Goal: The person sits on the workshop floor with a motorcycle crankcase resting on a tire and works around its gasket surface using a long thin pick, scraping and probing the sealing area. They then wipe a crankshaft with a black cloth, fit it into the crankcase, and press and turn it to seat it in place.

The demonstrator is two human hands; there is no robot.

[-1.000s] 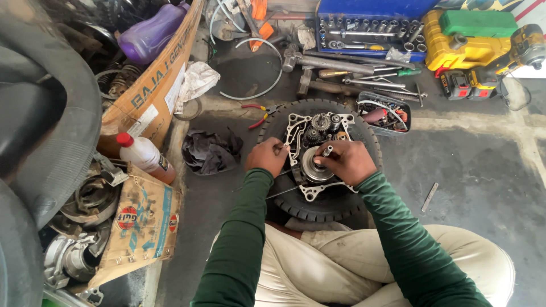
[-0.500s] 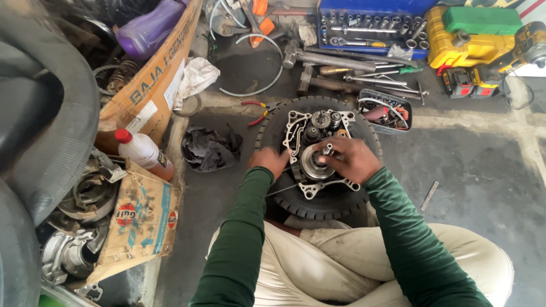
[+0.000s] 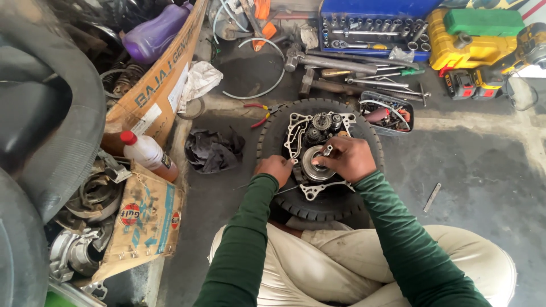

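A metal engine case with small gears rests on a black tyre on the floor in front of my crossed legs. My right hand is on top of the case, fingers closed around a small metal part over a round silver hub. My left hand presses on the left edge of the case, fingers curled against it. Both arms wear dark green sleeves.
Red-handled pliers and a black rag lie left of the tyre. Behind it are a small parts tray, hammers and wrenches, a blue socket set and a yellow tool case. Cardboard boxes, a white bottle and large tyres crowd the left.
My right hand has shifted slightly on the hub; my left hand stays on the case's edge. The view has drifted a little.
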